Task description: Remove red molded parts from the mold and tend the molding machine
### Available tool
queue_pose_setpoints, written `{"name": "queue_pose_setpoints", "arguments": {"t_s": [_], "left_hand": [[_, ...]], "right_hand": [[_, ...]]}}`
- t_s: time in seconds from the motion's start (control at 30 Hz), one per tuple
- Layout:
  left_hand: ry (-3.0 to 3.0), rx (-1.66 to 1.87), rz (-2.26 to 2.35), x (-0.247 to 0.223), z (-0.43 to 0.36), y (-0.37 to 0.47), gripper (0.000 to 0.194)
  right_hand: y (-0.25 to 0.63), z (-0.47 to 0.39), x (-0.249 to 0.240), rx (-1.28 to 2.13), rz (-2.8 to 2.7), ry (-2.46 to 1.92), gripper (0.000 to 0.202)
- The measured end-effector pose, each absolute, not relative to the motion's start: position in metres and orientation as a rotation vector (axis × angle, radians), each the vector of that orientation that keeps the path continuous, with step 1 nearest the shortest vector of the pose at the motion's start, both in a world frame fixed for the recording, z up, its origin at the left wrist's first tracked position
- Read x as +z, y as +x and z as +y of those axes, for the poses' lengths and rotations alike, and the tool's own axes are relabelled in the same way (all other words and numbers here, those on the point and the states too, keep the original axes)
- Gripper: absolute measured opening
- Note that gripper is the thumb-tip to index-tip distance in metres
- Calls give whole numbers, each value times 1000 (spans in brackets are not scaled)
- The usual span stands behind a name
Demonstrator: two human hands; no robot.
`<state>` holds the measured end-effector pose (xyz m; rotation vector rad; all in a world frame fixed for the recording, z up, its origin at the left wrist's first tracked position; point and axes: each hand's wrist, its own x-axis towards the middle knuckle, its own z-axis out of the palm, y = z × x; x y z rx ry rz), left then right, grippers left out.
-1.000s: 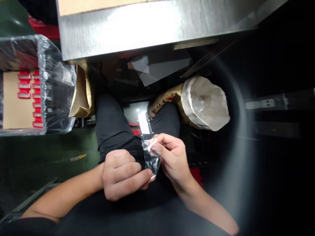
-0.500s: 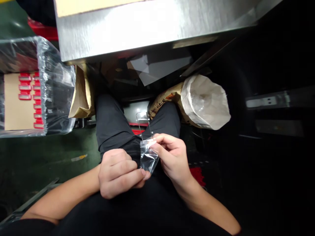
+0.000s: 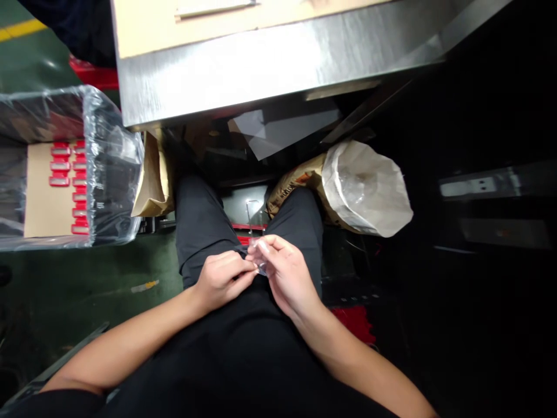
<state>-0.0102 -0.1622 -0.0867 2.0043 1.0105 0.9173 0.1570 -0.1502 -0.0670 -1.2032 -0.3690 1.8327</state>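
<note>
Pinching clear film (image 3: pixel 261 270), left hand (image 3: pixel 223 278) and right hand (image 3: pixel 285 273) nearly together; clear strip (image 3: pixel 255 217) pointing away from torso (image 3: pixel 243 360).

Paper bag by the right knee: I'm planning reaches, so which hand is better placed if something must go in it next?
Probably the right hand: it is nearer the open bag, while the left hand would have to cross over. Both hands seem to pinch clear film, though.
</note>
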Motion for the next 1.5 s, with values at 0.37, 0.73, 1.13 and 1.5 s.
{"name": "queue_pose_setpoints", "arguments": {"t_s": [0.37,0.73,1.13,1.5], "left_hand": [[860,947,944,-77,-140,-24,41],[1743,645,2263,-63,-58,-124,36],[1916,735,2387,-50,-50,-143,35],[2262,960,1429,-50,-77,-71,4]], "right_hand": [[158,-136,-56,2344,-305,-826,30],[190,-114,-70,1831,-262,-1223,31],[355,-21,-133,506,-946,-2076,40],[317,23,-98,356,-1396,-1952,38]]}}
